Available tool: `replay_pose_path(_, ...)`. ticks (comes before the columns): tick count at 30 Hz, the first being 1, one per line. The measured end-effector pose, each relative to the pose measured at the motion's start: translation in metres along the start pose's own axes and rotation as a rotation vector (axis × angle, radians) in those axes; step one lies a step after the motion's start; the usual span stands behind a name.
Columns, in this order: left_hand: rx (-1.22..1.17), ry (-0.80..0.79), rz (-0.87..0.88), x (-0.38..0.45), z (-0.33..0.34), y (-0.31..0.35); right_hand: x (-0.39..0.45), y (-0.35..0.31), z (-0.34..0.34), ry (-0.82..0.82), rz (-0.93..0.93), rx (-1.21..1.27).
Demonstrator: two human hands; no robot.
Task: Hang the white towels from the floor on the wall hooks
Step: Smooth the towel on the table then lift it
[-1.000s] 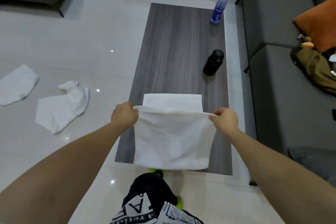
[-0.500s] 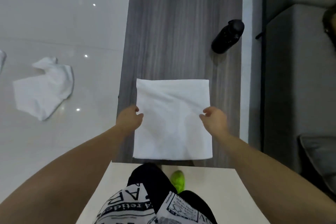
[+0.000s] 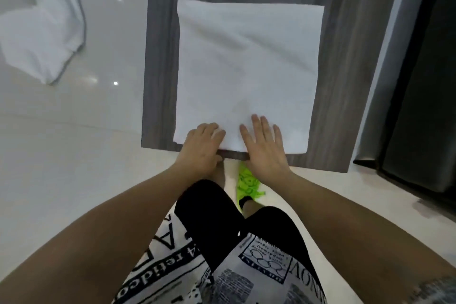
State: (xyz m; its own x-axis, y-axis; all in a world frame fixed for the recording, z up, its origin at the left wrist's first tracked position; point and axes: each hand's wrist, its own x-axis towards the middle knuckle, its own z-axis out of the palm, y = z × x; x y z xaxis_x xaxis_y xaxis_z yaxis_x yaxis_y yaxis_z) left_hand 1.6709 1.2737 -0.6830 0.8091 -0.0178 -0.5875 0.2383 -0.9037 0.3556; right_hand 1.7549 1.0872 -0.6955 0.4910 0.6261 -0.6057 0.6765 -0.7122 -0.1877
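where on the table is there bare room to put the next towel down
Only narrow strips of the grey table are bare: left of the spread towel, right of it, and a band beyond its far edge. The near edge is crowded by the left hand and right hand.

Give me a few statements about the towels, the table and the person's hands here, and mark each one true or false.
1. A white towel lies spread flat on the grey wooden table. True.
2. The right hand has its fingers straight, flat on the towel's near edge. True.
3. The left hand is lifting the towel high above the table. False: it rests at the towel's near edge, low on the table.
4. A crumpled white towel lies on the floor to the left of the table. True.
5. The person wears red shoes. False: the one shoe in view is bright green.
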Motion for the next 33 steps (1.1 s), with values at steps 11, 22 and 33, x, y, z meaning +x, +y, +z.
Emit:
replay_pose_path(11, 0.328, 0.098, -0.15, -0.022, 0.061, 0.042, -0.039, -0.009, 0.051, 0.221, 0.003, 0.041)
replay_pose_path(22, 0.117, 0.316, -0.204, -0.099, -0.06, 0.121, -0.117, 0.004, -0.081, 0.29, 0.142, 0.265)
replay_pose_path(33, 0.217, 0.694, -0.239, -0.195, -0.229, 0.111, -0.152, -0.06, -0.291, 0.504, -0.144, 0.099)
